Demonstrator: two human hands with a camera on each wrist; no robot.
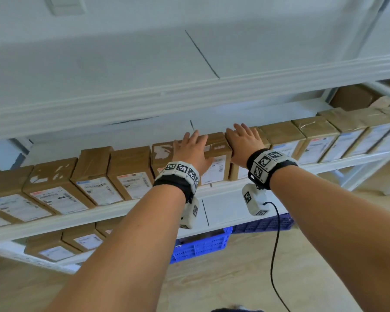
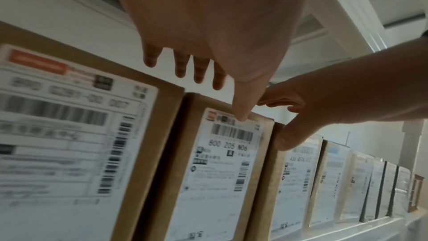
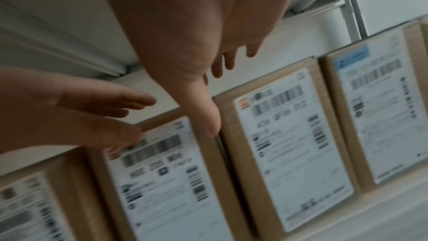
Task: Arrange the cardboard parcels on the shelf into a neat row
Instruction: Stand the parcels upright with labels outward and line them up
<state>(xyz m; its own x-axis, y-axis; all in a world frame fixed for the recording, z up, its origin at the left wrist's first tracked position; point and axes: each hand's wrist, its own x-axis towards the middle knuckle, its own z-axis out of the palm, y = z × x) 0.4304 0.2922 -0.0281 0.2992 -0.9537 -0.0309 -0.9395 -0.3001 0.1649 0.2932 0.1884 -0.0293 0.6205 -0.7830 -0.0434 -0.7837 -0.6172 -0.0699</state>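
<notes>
A long row of brown cardboard parcels with white labels stands on the white shelf [image 1: 131, 207]. My left hand [image 1: 193, 149] lies flat over the top of one middle parcel [image 1: 216, 168], fingers straight. Its thumb touches the top of that parcel's label [image 2: 228, 153]. My right hand [image 1: 245, 140] lies flat over the neighbouring parcel [image 1: 237, 175] to the right. The right thumb sits at the seam between the two parcels [image 3: 208, 122]. Neither hand grips anything. In the right wrist view my left hand [image 3: 69, 109] reaches in from the left.
Another shelf board [image 1: 189, 93] hangs close above the parcels, leaving little headroom. More parcels [image 1: 54, 246] sit on the lower shelf. Blue crates [image 1: 200, 246] stand on the floor below. A black cable [image 1: 276, 244] dangles from my right wrist.
</notes>
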